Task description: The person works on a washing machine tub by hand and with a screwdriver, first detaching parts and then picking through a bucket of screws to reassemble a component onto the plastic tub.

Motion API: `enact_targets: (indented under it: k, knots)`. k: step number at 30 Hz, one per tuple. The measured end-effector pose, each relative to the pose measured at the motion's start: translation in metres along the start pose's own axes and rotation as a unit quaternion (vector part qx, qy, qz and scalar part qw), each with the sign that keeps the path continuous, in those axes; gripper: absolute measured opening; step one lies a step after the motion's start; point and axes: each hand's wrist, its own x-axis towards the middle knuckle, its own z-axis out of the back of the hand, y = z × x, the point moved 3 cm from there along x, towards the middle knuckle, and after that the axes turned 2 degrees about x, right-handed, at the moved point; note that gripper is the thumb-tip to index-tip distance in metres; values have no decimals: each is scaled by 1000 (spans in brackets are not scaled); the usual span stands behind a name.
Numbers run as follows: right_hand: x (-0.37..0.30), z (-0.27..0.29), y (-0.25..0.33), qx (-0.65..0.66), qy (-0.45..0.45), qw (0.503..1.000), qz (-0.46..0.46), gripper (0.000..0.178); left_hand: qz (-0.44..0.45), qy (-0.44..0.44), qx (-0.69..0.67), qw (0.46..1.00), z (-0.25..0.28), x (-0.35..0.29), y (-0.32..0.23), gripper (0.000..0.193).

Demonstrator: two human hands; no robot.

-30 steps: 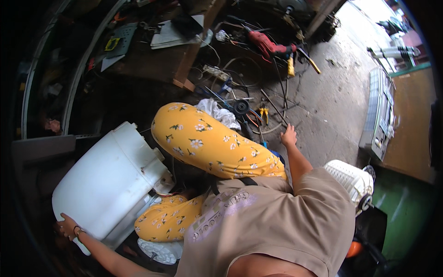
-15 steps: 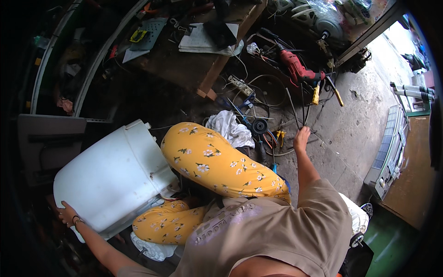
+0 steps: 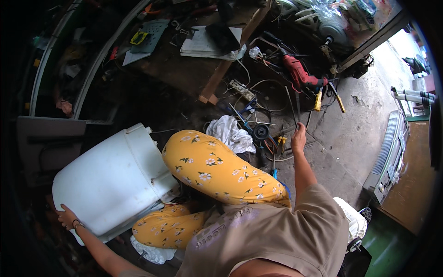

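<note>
A large white plastic tub lies on its side at my left, against my legs in yellow floral trousers. My left hand rests on its lower left end with the fingers apart. At the right, my right hand is closed low down on a thin metal rod, which points away from me. A second thin rod rises beside it; whether the hand holds that one too is unclear. Beyond lies a red power drill. Left of the hand are a black round wheel-like part and yellow-handled pliers.
A white crumpled cloth lies past my knee. Beyond it are a power strip, loose cables and a wooden bench with papers. A grey slatted panel leans at the right. A white machine part stands behind my right side.
My right hand has shifted slightly left, and the rods at it now stand closer together. My left hand stays on the tub. The whole view has shifted slightly.
</note>
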Motion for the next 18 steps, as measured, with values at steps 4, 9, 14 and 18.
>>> enact_targets:
  k: [4, 9, 14, 18]
  knots:
    - [8, 45, 34, -32, 10, 997, 70, 48, -6, -19, 7, 1000, 6, 3, -9, 62]
    - [129, 87, 94, -87, 1, 987, 136, 48, -12, -62, 18, 998, 11, 11, -19, 59]
    - [198, 112, 139, -118, -89, 978, 148, 45, -6, -55, 0, 998, -6, 18, -5, 60]
    - [130, 126, 125, -28, -93, 976, 195, 35, -98, -123, -166, 974, 27, -17, -8, 83]
